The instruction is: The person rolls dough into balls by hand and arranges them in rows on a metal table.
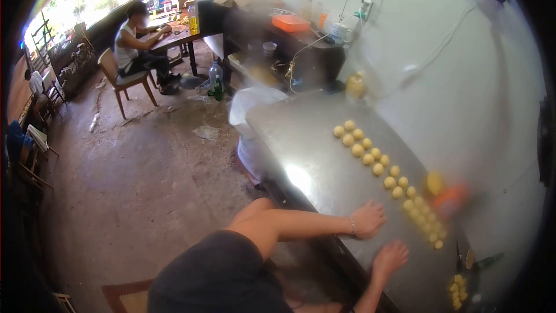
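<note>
My left hand (369, 220), with a bracelet at the wrist, is palm down over the metal tabletop (301, 133), its fingers curled. Closer to me, my right hand (390, 257) is also closed, with bent fingers. Whatever lies under either palm is hidden. Just beyond my hands, several round, pale yellow dough balls (378, 169) form a long diagonal band along the wall side of the table. At the near right end, a cluster of smaller dough pieces (457, 291) lies on the metal.
A blurred orange object (450, 202) and a yellow one (435, 183) stand against the wall. A dark green bottle (488, 261) lies at the right. A yellow jar (355, 85) stands at the far end. Across the room, a person (134, 46) sits at another table.
</note>
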A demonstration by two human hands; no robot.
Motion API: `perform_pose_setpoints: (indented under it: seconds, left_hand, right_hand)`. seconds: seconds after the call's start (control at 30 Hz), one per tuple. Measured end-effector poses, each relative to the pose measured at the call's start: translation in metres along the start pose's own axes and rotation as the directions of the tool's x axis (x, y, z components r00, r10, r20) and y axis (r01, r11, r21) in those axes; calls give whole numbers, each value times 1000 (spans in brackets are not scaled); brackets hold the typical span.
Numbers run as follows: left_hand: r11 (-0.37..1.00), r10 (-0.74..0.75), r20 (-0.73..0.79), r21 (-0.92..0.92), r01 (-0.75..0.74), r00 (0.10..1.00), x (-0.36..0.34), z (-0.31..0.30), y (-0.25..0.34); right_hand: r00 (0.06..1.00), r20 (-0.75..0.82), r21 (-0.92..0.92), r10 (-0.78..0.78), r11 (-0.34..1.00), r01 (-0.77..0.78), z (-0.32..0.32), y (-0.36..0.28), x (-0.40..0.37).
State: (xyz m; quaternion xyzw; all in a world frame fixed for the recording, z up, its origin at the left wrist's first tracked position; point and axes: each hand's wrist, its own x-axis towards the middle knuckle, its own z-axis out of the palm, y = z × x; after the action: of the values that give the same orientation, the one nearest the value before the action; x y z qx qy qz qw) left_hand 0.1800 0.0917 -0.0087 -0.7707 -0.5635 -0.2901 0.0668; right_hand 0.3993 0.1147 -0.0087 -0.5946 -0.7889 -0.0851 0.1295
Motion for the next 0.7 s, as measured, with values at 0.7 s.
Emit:
perform_pose_setpoints:
  seconds: [0.7]
  left_hand:
    - [935,-339,95,142,325,936,39,2,-79]
  right_hand:
    - [989,82,-194,127,975,-109,39,97,77]
